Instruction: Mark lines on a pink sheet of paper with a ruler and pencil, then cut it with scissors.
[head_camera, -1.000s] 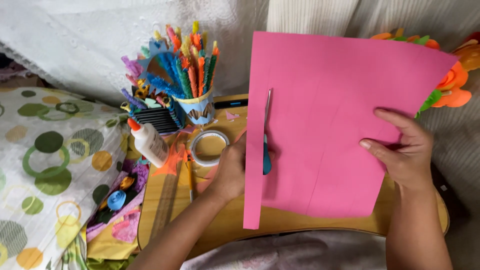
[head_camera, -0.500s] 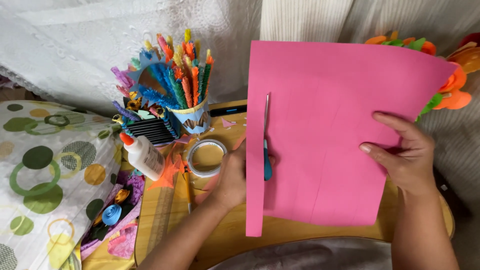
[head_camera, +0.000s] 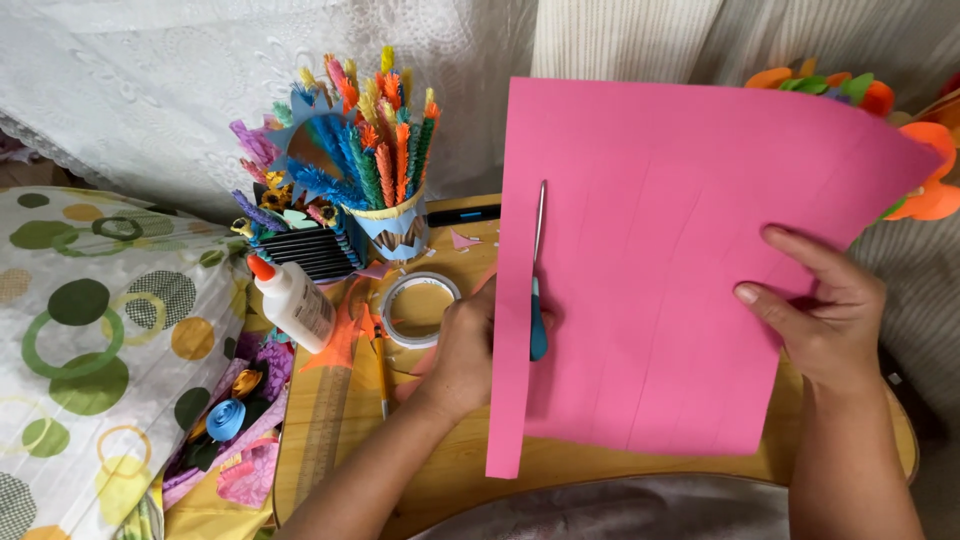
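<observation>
Hands on scissors, pink paper

Left hand low centre, back of hand toward the camera, fingers curled shut in a working grip, thumb side hidden; wrist bent slightly, bare forearm running down and left out of view. Right hand at right, palm down, fingers spread and extended leftward, thumb pointing left below them in a pinching hold; wrist straight; bare forearm dropping almost vertically to the lower edge; hands well apart.
</observation>
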